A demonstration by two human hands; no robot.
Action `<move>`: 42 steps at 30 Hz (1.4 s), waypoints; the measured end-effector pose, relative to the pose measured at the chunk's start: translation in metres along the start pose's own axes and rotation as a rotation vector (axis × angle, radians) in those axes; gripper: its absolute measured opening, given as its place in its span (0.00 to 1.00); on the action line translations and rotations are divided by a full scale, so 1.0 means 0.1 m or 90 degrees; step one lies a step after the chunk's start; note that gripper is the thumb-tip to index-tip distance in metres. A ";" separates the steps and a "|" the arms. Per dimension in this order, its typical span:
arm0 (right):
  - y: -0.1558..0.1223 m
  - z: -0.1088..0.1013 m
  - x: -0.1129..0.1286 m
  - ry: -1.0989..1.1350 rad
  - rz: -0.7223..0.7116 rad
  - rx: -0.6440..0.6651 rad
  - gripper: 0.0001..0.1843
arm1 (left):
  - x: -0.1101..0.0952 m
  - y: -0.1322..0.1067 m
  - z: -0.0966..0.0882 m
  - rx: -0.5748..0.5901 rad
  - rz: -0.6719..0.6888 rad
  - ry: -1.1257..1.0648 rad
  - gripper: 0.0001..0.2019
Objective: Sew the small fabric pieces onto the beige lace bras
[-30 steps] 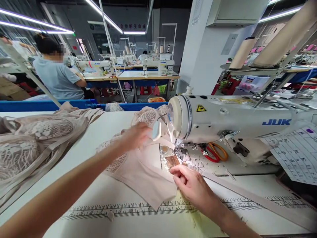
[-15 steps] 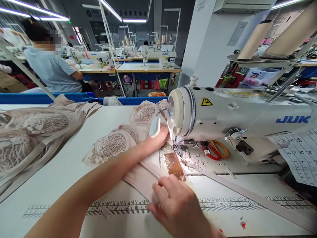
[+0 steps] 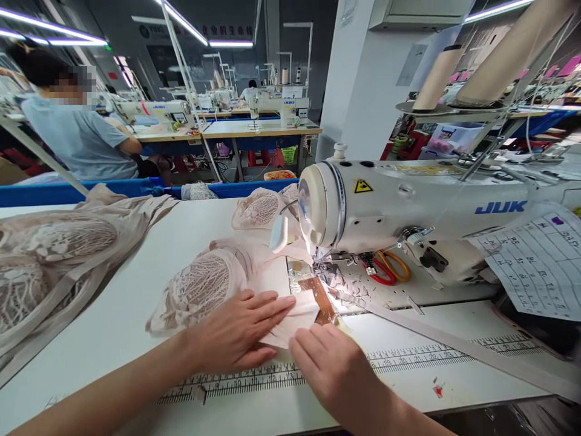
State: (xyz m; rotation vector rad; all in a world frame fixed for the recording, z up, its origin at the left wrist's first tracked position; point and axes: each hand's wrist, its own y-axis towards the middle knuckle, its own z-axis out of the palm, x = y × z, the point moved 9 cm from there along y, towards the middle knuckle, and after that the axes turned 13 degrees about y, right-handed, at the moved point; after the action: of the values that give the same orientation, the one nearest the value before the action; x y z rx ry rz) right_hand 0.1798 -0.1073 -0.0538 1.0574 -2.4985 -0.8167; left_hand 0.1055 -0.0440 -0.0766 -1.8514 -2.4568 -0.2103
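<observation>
A beige bra with a lace cup lies on the white sewing table, left of the sewing machine's needle. My left hand rests flat beside that cup, fingers stretched out across the bra's plain fabric band. At the near right end of the band, my right hand has its fingers curled and pressed together on the edge. Its fingertips are partly hidden by the hand itself. A light-beige elastic strip runs from the needle area toward the lower right.
More bras are piled at the left, and another lace cup lies behind the needle. Red and orange-handled scissors rest under the machine arm. A printed ruler crosses the table's front. A co-worker sits beyond.
My left hand has come back from beside the needle to lie on the fabric band. My right hand has closed on the band's edge. The view has shifted slightly.
</observation>
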 end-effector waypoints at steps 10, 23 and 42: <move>-0.35 -0.37 -0.60 0.015 0.069 -0.025 0.18 | -0.22 0.58 0.04 -0.031 -0.074 0.123 0.20; -0.34 -0.37 -0.56 0.023 0.057 -0.031 0.19 | -0.03 0.70 0.18 -0.036 -0.090 0.108 0.22; -0.33 -0.26 -0.68 0.079 0.128 -0.049 0.19 | 0.11 0.74 0.27 -0.055 -0.125 0.067 0.30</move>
State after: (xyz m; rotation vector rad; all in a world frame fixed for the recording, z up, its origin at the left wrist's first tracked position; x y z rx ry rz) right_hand 0.2566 -0.0865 -0.0577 0.7912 -2.4006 -0.7579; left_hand 0.1743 -0.0096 -0.0969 -1.5824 -2.5923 -0.4173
